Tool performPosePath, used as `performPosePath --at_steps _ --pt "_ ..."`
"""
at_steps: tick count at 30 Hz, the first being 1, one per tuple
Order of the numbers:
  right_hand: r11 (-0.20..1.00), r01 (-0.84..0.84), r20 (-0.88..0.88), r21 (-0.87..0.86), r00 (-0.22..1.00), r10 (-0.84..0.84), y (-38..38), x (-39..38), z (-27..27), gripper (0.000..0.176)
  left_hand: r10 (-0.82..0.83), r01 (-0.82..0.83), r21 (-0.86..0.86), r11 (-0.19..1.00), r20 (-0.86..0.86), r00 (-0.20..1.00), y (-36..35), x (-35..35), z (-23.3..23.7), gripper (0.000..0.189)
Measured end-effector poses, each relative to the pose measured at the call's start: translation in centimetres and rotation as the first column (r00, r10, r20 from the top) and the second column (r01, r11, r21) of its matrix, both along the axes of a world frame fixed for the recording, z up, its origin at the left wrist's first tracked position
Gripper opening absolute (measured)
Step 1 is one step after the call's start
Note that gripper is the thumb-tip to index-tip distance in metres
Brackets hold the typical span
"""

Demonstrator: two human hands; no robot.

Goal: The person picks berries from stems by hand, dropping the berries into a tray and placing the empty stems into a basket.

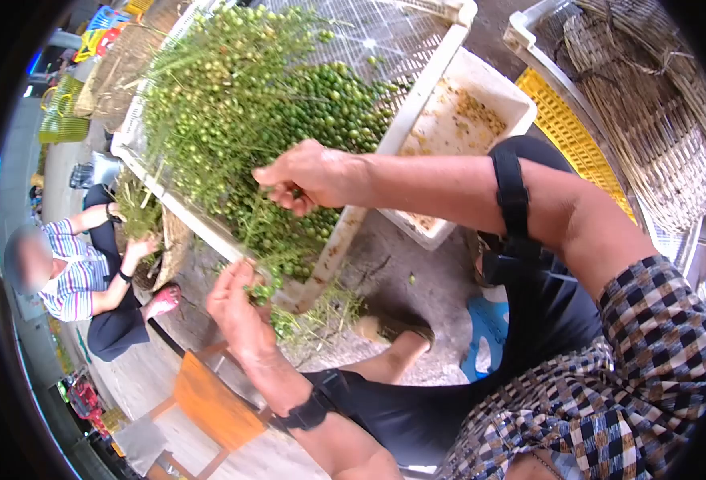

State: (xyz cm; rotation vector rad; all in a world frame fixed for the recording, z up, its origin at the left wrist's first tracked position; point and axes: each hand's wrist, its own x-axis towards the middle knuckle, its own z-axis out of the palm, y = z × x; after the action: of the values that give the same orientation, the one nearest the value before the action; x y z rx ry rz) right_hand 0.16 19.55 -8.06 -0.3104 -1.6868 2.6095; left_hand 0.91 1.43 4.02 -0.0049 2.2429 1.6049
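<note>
My left hand (241,308) is closed at the near corner of a white plastic crate (345,252), its fingertips pinching a thin sprig with small round green fruits (263,290). Over the crate, my right hand (309,176) is closed with its fingers curled. Thin green stems run between the two hands, but what lies inside the right fingers is hidden. A heap of fruit-bearing stems (209,104) fills the crate's left side. Loose green fruits (333,104) are piled beside it, against the crate's slatted bottom.
A white tub (513,92) with yellowish bits stands beside the crate. Further right are a yellow basket (569,136) and woven matting (649,104). Cut stems (317,312) litter the floor. An orange-seated stool (213,400) stands lower left, near a seated person (81,268) handling stems.
</note>
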Motion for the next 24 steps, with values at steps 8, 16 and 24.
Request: performPosePath --at_steps 8,16,24 --pt "0.988 0.038 -0.187 0.148 0.982 -0.01 1.7 -1.5 -2.4 0.011 0.068 -0.051 0.195 0.98 -0.082 0.994 -0.1 0.6 -1.5 0.015" --pt "0.971 -0.096 0.01 0.22 0.995 0.096 4.6 1.1 3.1 0.019 0.075 -0.069 0.151 0.986 -0.038 0.996 -1.4 -0.5 -1.3 0.016" --pt "0.767 -0.225 0.075 0.601 0.971 0.226 2.6 2.3 5.4 0.038 0.055 -0.049 0.111 0.993 -0.055 0.997 -1.5 -0.4 -0.8 0.016"
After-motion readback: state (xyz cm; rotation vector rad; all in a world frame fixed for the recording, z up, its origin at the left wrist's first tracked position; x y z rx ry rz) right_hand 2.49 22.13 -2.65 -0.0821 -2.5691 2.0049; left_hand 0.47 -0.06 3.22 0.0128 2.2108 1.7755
